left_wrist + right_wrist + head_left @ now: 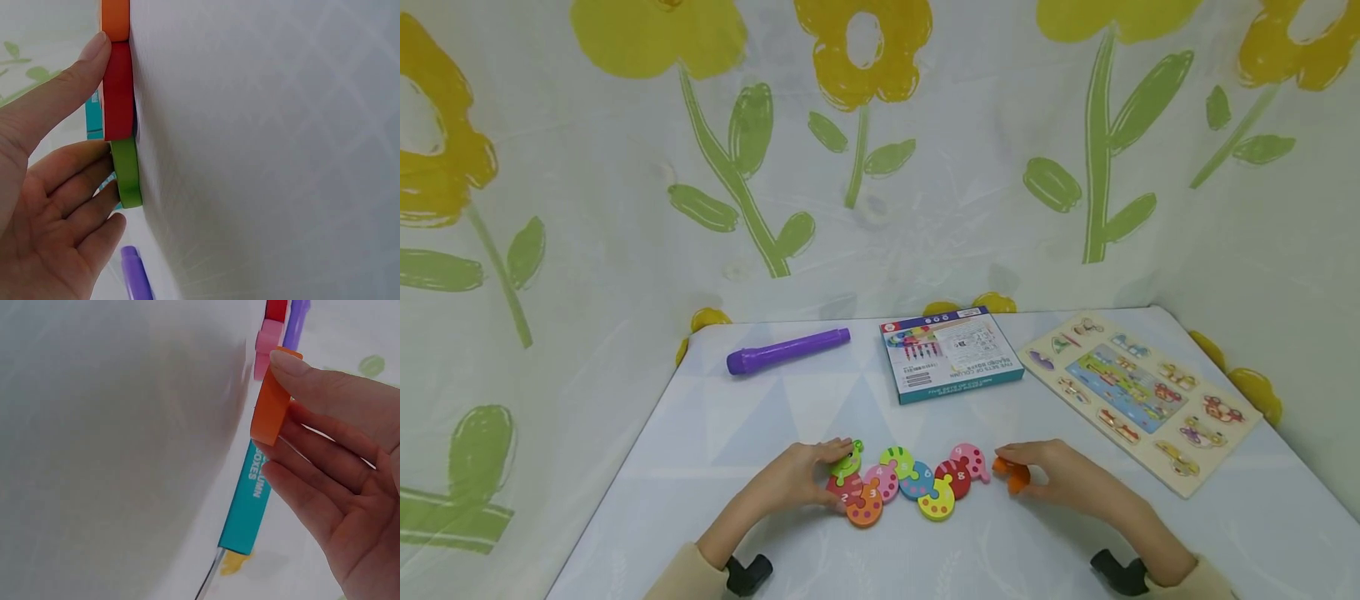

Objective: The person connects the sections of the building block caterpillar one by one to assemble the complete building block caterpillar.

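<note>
A row of joined, numbered caterpillar puzzle pieces (917, 481) lies across the near part of the table. At its left end, my left hand (792, 482) holds the puzzle, with the thumb against the red piece (119, 94) and the fingers by the green head piece (126, 172). My right hand (1066, 475) pinches an orange puzzle piece (272, 403) between thumb and fingers. That piece is just right of the pink piece (967, 461) marked 9, apart from it. The orange piece's upper face is partly hidden by the fingers.
Behind the puzzle lie a purple stick-shaped thing (786, 352) at the left and a flat teal box (955, 354) in the middle. A wooden picture puzzle board (1138, 400) rests at the right. A flower-print curtain (940, 225) hangs behind the table.
</note>
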`<action>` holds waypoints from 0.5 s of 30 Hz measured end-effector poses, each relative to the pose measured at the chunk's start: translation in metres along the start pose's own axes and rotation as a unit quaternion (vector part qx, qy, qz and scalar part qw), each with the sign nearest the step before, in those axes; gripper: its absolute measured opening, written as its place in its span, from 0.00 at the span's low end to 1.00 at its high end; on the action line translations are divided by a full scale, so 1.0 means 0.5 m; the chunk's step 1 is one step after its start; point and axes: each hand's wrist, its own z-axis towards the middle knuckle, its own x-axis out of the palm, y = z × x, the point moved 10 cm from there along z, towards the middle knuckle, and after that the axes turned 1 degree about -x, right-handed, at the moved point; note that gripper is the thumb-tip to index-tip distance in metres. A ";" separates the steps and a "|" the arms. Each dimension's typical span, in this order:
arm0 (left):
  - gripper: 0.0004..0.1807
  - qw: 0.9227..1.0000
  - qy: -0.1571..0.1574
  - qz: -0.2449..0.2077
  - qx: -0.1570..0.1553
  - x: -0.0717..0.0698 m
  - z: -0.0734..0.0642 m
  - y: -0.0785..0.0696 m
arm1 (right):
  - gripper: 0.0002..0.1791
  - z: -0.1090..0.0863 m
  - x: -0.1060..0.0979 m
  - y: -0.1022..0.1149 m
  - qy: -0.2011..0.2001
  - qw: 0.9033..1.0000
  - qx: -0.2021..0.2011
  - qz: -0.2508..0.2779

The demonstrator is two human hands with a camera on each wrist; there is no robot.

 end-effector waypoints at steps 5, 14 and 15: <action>0.45 1.000 0.000 0.001 0.004 0.000 -0.001 0.000 | 0.26 0.010 0.007 0.012 0.005 1.000 -0.003 -0.005; 0.44 1.000 0.000 0.003 0.009 -0.002 0.000 -0.003 | 0.26 0.025 0.013 0.025 0.005 1.000 -0.001 -0.019; 0.44 1.000 -0.001 0.003 0.010 -0.002 0.000 -0.003 | 0.26 0.026 0.014 0.025 0.004 1.000 0.000 -0.020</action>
